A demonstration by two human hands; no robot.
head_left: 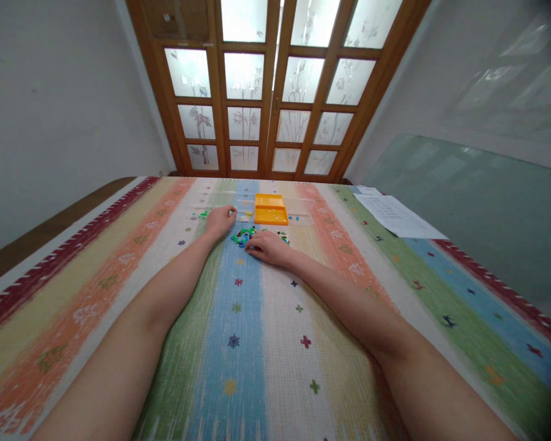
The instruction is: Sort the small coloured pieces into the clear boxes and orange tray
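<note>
My left hand [220, 222] is above the left part of a clear plastic tray [305, 211], its fingers curled together in a pinch. Whatever it may hold is too small to make out. My right hand [270, 247] rests at the front of a pile of small coloured pieces [242, 236], mostly green and blue, with its fingertips drawn together at the pieces. It covers part of the pile. Between the two tray sides stands an orange box [270, 214] with a few tiny pale pieces inside. Small green pieces [203, 214] and blue pieces [294, 218] lie in the tray's compartments.
A striped, patterned tablecloth [234, 380] covers the table. Sheets of printed paper [397, 215] lie at the back right. A greenish glass panel [482, 226] leans on the right side, and wooden doors with glass panes [266, 104] stand beyond the table.
</note>
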